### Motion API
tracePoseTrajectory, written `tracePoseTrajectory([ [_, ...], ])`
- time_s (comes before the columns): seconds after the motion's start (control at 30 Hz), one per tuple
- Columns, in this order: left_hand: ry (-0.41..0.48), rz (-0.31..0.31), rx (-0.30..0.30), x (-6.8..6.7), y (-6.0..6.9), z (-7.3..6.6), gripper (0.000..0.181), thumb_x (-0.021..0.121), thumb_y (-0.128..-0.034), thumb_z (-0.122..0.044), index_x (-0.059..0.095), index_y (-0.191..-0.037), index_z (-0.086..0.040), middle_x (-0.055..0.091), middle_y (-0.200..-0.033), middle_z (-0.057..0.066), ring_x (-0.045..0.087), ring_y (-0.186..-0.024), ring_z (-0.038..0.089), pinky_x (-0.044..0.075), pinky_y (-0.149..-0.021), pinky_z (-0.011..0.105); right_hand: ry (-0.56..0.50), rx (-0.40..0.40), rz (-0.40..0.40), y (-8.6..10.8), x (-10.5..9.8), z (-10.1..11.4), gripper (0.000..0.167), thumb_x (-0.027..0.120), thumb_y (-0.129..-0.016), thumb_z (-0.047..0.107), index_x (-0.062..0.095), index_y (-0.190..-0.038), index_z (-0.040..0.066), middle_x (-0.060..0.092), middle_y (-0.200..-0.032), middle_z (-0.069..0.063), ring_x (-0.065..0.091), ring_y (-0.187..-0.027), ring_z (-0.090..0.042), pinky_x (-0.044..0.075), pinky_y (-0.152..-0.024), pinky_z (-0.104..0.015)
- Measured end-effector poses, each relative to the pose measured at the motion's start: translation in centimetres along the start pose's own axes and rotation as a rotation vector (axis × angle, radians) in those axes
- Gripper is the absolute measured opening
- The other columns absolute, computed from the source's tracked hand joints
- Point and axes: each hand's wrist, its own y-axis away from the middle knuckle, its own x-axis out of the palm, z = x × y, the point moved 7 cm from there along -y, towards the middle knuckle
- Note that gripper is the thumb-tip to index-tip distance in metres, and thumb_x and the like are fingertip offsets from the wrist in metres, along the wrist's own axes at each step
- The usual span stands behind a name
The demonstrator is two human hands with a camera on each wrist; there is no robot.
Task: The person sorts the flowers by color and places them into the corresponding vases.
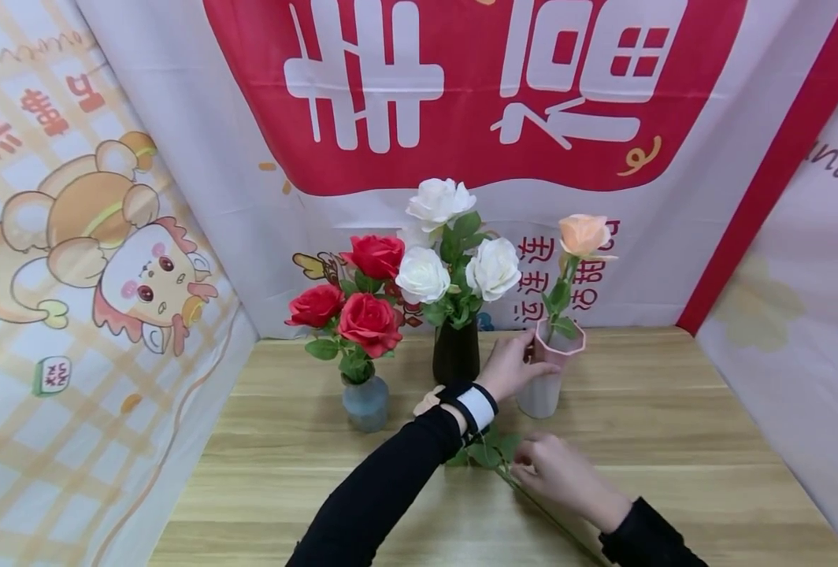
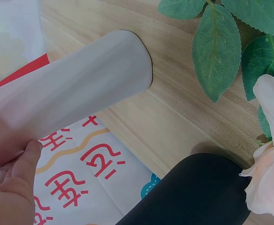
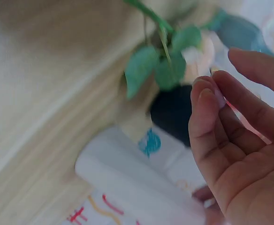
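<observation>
My left hand (image 1: 509, 367) grips a tall pink-and-white vase (image 1: 541, 395) near its faceted rim, fingers and thumb around its side. A single peach rose (image 1: 584, 236) stands in that vase. Another peach rose lies on the table, its green stem (image 1: 548, 516) running towards the lower right; my left wrist partly hides its bloom (image 1: 426, 402). Just above this stem is my right hand (image 1: 564, 477), its fingers loosely curled. In the right wrist view, nothing shows between the right hand's fingertips (image 3: 206, 101), though the picture is blurred.
Left of the pink-and-white vase, a black vase (image 1: 454, 354) holds white roses (image 1: 439, 202). Further left, red roses (image 1: 369, 323) stand in a blue-grey vase (image 1: 365, 405). Printed cloth (image 1: 405, 169) hangs behind the wooden table (image 1: 674, 441) and along both sides.
</observation>
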Motion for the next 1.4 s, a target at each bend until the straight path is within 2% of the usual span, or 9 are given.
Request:
tracePoseTrajectory([
  [0.07, -0.001, 0.0, 0.001, -0.1, 0.0, -0.1, 0.061, 0.078, -0.085, -0.034, 0.056, -0.138, -0.013, 0.067, -0.119, 0.002, 0.063, -0.096, 0.007, 0.048, -0.075, 0.012, 0.011, -0.031, 0.049, -0.1, 1.2, 0.4, 0.01, 0.079, -0.078, 0.006, 0.07, -0.076, 0.01, 0.06, -0.075, 0.004, 0.056, -0.065, -0.006, 0.05, -0.056, -0.025],
  [0.2, -0.012, 0.002, -0.015, -0.2, 0.0, -0.2, 0.062, 0.077, -0.0851, -0.035, 0.055, -0.139, -0.015, 0.067, -0.12, 0.001, 0.063, -0.097, 0.007, 0.048, -0.075, 0.013, 0.085, -0.084, 0.085, 0.0, 3.0, 0.8, 0.015, 0.079, -0.078, 0.004, 0.067, -0.072, 0.01, 0.057, -0.072, 0.004, 0.055, -0.06, -0.006, 0.047, -0.05, -0.024],
  [0.43, -0.028, 0.006, -0.029, -0.2, 0.0, -0.3, 0.067, 0.077, -0.0847, -0.037, 0.052, -0.143, -0.016, 0.065, -0.123, 0.001, 0.063, -0.1, 0.008, 0.047, -0.076, 0.013, 0.222, -0.099, 0.036, 0.8, 4.4, 1.0, 0.021, 0.073, -0.079, 0.004, 0.061, -0.064, 0.01, 0.053, -0.068, 0.0, 0.053, -0.053, -0.014, 0.042, -0.041, -0.028],
  [0.63, -0.022, -0.003, -0.01, -0.2, 0.0, -0.1, 0.064, 0.078, -0.0847, -0.036, 0.054, -0.14, -0.014, 0.067, -0.12, 0.003, 0.063, -0.096, 0.007, 0.047, -0.074, 0.013, 0.27, -0.112, 0.03, 0.8, 5.0, 1.1, 0.016, 0.069, -0.077, -0.001, 0.061, -0.064, 0.006, 0.053, -0.066, -0.002, 0.051, -0.051, -0.015, 0.041, -0.04, -0.027],
  [0.73, 0.007, 0.006, -0.01, 0.0, 0.1, -0.1, 0.066, 0.077, -0.0851, -0.035, 0.052, -0.142, -0.014, 0.065, -0.124, 0.003, 0.063, -0.101, 0.007, 0.051, -0.08, 0.02, 0.272, -0.126, 0.042, 0.7, 5.2, 1.2, 0.017, 0.069, -0.076, -0.003, 0.062, -0.064, 0.006, 0.052, -0.065, -0.002, 0.051, -0.051, -0.014, 0.04, -0.04, -0.027],
  [0.87, 0.029, 0.015, -0.012, 0.0, 0.1, -0.1, 0.067, 0.076, -0.0856, -0.038, 0.051, -0.144, -0.016, 0.063, -0.127, 0.002, 0.062, -0.105, 0.008, 0.051, -0.084, 0.021, 0.282, -0.099, 0.028, 0.5, 5.2, 1.1, 0.018, 0.068, -0.073, -0.006, 0.062, -0.061, 0.006, 0.053, -0.063, -0.003, 0.052, -0.05, -0.014, 0.04, -0.04, -0.028],
  [0.97, 0.019, 0.015, -0.012, 0.0, 0.0, -0.1, 0.067, 0.075, -0.0856, -0.04, 0.051, -0.144, -0.017, 0.064, -0.126, 0.0, 0.062, -0.103, 0.007, 0.049, -0.08, 0.016, 0.298, -0.029, 0.009, 0.6, 4.9, 0.6, 0.018, 0.067, -0.071, -0.008, 0.061, -0.061, 0.007, 0.054, -0.063, -0.004, 0.052, -0.049, -0.015, 0.04, -0.039, -0.028],
  [1.13, 0.027, 0.023, -0.019, 0.2, 0.0, -0.2, 0.069, 0.075, -0.0856, -0.041, 0.05, -0.145, -0.017, 0.063, -0.127, 0.001, 0.062, -0.105, 0.008, 0.05, -0.083, 0.02, 0.31, 0.087, 0.014, 1.1, 4.8, -0.5, 0.021, 0.069, -0.073, -0.007, 0.06, -0.066, 0.01, 0.055, -0.061, -0.003, 0.052, -0.049, -0.015, 0.04, -0.039, -0.03],
  [1.4, 0.019, 0.024, -0.026, 0.0, 0.2, -0.2, 0.072, 0.075, -0.0856, -0.04, 0.047, -0.147, -0.016, 0.063, -0.128, 0.003, 0.062, -0.106, 0.01, 0.05, -0.083, 0.019, 0.346, 0.084, 0.069, 1.7, 5.0, -0.4, 0.023, 0.068, -0.068, -0.011, 0.059, -0.064, 0.01, 0.051, -0.057, 0.0, 0.049, -0.047, -0.014, 0.039, -0.039, -0.03],
])
